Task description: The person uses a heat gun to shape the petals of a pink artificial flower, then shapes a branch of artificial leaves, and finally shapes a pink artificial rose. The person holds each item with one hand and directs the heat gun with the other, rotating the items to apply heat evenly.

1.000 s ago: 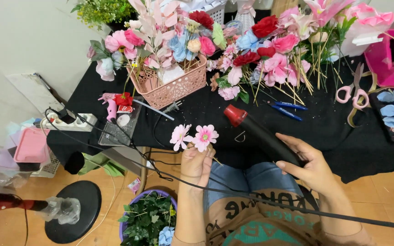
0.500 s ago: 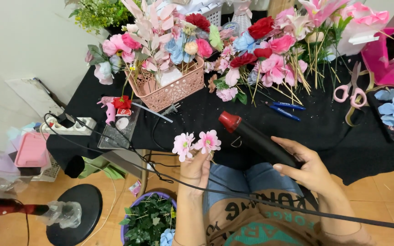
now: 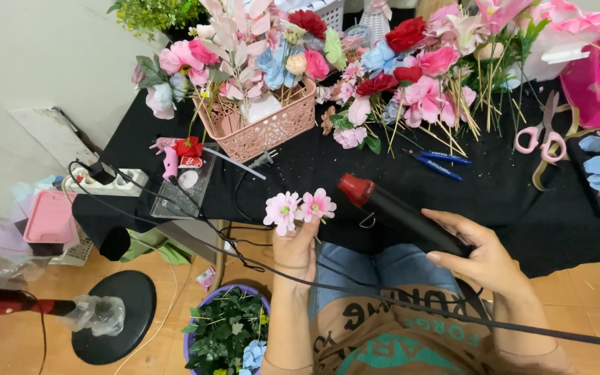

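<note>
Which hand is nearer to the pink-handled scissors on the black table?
Right. The right hand, gripping the black heat tool, sits below and left of the pink-handled scissors. The left hand, holding two pink flowers, is much farther left.

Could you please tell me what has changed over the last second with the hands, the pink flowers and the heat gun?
Very little. The right hand has brought the heat gun slightly nearer the pink flowers, its red nozzle pointing at them. The left hand still holds the flowers up by their stems. Nothing was picked up or released; the basket, scissors and black table are unchanged.
</note>
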